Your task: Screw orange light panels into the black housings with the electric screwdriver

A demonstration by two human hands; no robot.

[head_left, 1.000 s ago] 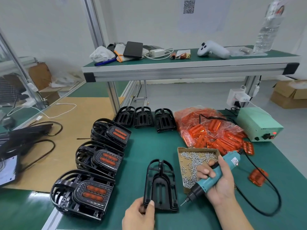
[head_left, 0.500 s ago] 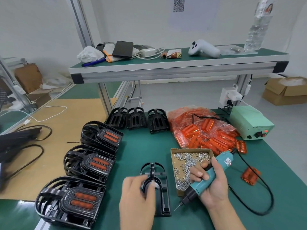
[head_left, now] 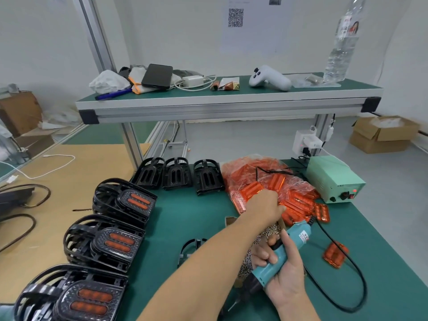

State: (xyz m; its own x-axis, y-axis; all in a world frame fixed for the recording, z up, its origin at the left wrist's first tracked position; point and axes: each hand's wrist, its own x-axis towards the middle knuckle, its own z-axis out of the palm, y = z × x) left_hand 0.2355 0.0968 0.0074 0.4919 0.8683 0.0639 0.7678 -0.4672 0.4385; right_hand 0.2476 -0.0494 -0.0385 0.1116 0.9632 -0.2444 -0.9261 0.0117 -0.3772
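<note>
Left hand (head_left: 266, 206) reaches into bagged orange light panels (head_left: 266, 181), grip unclear; right hand (head_left: 286, 272) grips teal electric screwdriver (head_left: 278, 258); three empty black plastic housings (head_left: 178, 176); three finished stacks (head_left: 104, 244).

The electric screwdriver (head_left: 281, 258) sits in the right hand (head_left: 286, 272). The bag of panels (head_left: 266, 181) lies beyond that grip, the screw box (head_left: 231, 220) just left, and finished housings (head_left: 102, 245) far left.

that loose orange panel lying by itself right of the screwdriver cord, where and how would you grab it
Probably pinch the loose orange panel across its two long edges, coming straight down from above. It lies flat on the green mat, apart from the bagged pile, with the black cord curving past its near side. The right hand holds the screwdriver, so the left hand suits better.
</note>
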